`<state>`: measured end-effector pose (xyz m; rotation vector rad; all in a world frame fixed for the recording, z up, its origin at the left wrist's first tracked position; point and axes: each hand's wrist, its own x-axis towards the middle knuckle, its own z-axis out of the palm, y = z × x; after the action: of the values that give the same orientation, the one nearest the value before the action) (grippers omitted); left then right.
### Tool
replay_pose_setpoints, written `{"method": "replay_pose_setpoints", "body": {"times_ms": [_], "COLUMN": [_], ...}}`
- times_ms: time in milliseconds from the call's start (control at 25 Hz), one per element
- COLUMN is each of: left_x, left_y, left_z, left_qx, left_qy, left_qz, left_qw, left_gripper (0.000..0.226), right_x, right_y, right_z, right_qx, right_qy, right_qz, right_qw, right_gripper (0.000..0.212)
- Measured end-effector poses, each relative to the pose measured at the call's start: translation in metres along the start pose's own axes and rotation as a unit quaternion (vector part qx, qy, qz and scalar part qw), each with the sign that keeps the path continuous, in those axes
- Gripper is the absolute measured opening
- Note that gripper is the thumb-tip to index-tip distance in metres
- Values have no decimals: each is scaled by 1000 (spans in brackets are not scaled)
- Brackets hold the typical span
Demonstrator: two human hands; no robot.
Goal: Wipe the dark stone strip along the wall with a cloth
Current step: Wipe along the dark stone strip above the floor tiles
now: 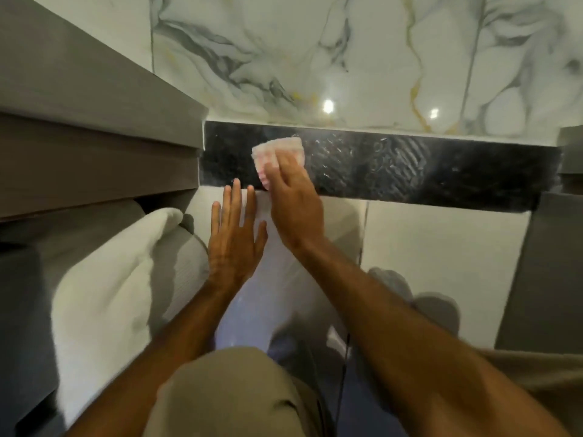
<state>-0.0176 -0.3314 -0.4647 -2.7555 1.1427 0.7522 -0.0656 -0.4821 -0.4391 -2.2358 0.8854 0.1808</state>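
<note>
A dark polished stone strip (394,167) runs left to right along the foot of the marbled wall. My right hand (295,201) presses a small pink-and-white cloth (274,154) flat against the strip's left part; the fingers cover the cloth's lower right. Wet swirl marks show on the strip to the right of the cloth. My left hand (235,236) lies flat with fingers spread on the glossy white floor tile, just below the strip and left of the right hand, holding nothing.
A grey wooden cabinet (94,137) juts out at the left, touching the strip's left end. White bedding (120,279) bulges at lower left. Another grey panel (542,272) stands at the right. My knee in beige cloth (233,392) is at the bottom.
</note>
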Motion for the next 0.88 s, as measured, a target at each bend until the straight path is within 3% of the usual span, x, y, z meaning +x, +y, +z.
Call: {"method": "replay_pose_setpoints", "body": {"times_ms": [80, 240, 360, 560, 760, 880], "left_x": [4, 6, 3, 1, 3, 3], "left_y": [-5, -15, -19, -12, -17, -16], "left_z": [27, 59, 60, 46, 64, 69], "left_qx": [32, -11, 5, -6, -53, -40], "left_qy": [42, 142, 168, 151, 163, 176], "left_qz": [10, 6, 2, 6, -47, -53], "left_qw": [999, 990, 986, 989, 984, 982], "left_gripper": [79, 71, 72, 74, 76, 75], "right_x": [22, 75, 69, -26, 75, 70], "right_y": [8, 20, 13, 74, 19, 7], "right_z": [23, 41, 47, 20, 40, 55], "right_qx": [-49, -125, -150, -140, -171, -194], "right_qy": [28, 47, 63, -33, 68, 36], "right_qz": [-85, -208, -205, -157, -125, -199], "right_qw": [995, 969, 965, 977, 975, 960], "right_gripper": [60, 60, 58, 67, 68, 68]}}
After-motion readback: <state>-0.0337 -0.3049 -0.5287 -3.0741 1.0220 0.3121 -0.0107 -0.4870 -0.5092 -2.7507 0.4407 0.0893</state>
